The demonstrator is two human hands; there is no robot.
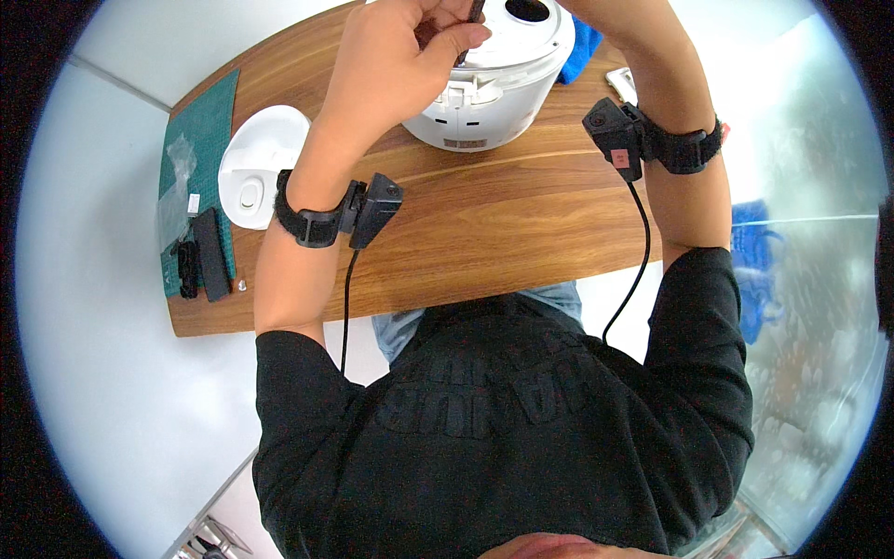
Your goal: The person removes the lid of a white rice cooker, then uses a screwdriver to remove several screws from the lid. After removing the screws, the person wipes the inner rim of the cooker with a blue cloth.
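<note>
My left hand is at the top edge of the head view, over the front of a white rounded appliance that looks like a rice cooker. Its thumb and fingers are closed on a slim dark stick-like thing, partly cut off by the frame, so its kind cannot be told. The appliance has a round dark opening in its top and a white latch on its front. My right forearm reaches past the appliance's right side, and the hand lies beyond the top edge.
Left on the wooden table, a white oval cover overlaps a green cutting mat. Near it lie a clear plastic bag, a black flat bar and a small metal piece. A blue cloth and a white object are right.
</note>
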